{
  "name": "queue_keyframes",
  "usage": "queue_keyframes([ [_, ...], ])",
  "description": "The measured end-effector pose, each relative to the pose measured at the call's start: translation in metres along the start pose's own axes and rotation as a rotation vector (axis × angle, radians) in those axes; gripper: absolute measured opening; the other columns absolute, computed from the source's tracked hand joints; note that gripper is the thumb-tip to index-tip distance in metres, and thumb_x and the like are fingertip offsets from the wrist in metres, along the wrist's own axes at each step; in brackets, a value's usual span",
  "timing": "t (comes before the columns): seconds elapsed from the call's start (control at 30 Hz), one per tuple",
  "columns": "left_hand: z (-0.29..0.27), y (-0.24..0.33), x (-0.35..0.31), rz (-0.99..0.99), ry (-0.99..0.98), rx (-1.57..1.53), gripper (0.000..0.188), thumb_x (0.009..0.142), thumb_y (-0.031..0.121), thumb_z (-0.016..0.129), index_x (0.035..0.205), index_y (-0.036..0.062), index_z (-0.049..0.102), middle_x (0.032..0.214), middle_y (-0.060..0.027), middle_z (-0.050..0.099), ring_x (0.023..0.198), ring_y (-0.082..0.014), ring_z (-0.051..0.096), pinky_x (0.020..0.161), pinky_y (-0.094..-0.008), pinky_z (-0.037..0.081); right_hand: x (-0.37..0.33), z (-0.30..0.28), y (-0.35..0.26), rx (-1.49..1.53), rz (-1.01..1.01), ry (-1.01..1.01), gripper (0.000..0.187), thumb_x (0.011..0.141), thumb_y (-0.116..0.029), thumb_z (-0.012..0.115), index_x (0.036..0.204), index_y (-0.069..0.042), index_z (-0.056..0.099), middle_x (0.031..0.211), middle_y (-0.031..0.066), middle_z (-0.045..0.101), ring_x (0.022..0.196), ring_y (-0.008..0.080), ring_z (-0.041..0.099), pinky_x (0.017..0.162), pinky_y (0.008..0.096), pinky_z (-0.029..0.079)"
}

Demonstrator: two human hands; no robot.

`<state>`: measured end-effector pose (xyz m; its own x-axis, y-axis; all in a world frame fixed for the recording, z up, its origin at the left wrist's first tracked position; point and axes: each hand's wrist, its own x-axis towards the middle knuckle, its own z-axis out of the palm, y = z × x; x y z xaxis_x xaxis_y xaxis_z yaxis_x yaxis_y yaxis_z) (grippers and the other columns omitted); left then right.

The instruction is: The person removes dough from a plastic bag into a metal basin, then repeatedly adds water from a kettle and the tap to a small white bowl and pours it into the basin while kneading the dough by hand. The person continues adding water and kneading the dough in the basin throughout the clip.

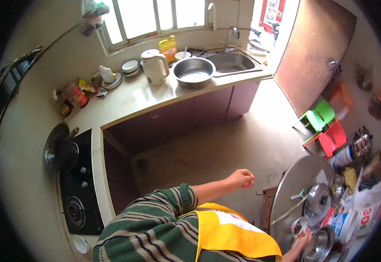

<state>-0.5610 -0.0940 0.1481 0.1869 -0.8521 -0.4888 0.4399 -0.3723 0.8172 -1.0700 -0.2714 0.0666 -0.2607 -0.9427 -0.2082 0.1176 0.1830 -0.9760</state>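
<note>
Small bowl: pale, round and holding something dark; it sits among the cookware at the lower right, over the round metal tabletop. Whether it rests there or is slightly raised cannot be told.
Right hand: the nearer one by far; its bunched fingertips meet the bowl's near rim. Whether they pinch the rim or only touch it is too small to make out.
Bowl from the grip: just beyond the right fingertips, upward and a little left in the view; its round mouth gives no clear long axis.
Left hand: well apart from the bowl, up and to its left, over the floor; the fingers are curled in together, with nothing visible in them.
Steel basin: just beside the right hand, on its right.
Domed pot lid: beyond the bowl, up and to the right.
Pale stick: slants across the tabletop, its lower end left of the bowl.
Green-handled utensil: left of the lid, farther from either fingertip contact.
</note>
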Motion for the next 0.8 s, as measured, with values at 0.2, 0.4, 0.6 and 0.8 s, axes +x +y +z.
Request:
queue_keyframes([
  [0.2,-0.096,0.023,-0.02,0.009,0.233,-0.085,0.015,0.093,0.012,0.051,0.103,0.0055,0.059,0.093,-0.0079,0.061,0.08,-0.0127,0.058,0.077,-0.0262,0.051,-0.039,0.194,-0.012,-0.114,0.098,-0.263,0.014,0.089,-0.008,0.051,0.102,-0.01,0.056,0.092,-0.0007,0.057,0.074,0.0098,0.055,0.062,0.0226,0.046],
  [0.4,-0.18,0.032,-0.021,-0.009,0.513,-0.192,0.016,0.094,0.013,0.051,0.104,0.0053,0.061,0.093,-0.0081,0.063,0.081,-0.0133,0.06,0.078,-0.0275,0.052,-0.018,0.366,-0.005,-0.245,0.086,-0.524,0.013,0.09,-0.007,0.05,0.101,-0.01,0.056,0.09,-0.0009,0.057,0.075,0.0084,0.055,0.061,0.0223,0.046],
  [0.6,-0.271,0.059,-0.004,0.09,0.752,-0.342,0.017,0.094,0.011,0.048,0.103,0.0044,0.06,0.092,-0.0075,0.064,0.077,-0.0136,0.062,0.076,-0.0283,0.053,-0.011,0.563,0.004,-0.374,0.049,-0.726,0.014,0.088,-0.008,0.052,0.1,-0.008,0.059,0.09,0.0003,0.058,0.075,0.0097,0.056,0.059,0.0228,0.047],
  [0.8,-0.345,0.086,0.001,0.125,0.957,-0.447,0.015,0.092,0.01,0.05,0.103,0.0056,0.059,0.089,-0.0063,0.064,0.072,-0.0125,0.061,0.069,-0.0272,0.053,-0.043,0.719,0.002,-0.408,0.016,-1.006,0.014,0.087,-0.008,0.053,0.099,-0.006,0.06,0.091,0.0016,0.06,0.074,0.0099,0.057,0.061,0.0236,0.049],
])
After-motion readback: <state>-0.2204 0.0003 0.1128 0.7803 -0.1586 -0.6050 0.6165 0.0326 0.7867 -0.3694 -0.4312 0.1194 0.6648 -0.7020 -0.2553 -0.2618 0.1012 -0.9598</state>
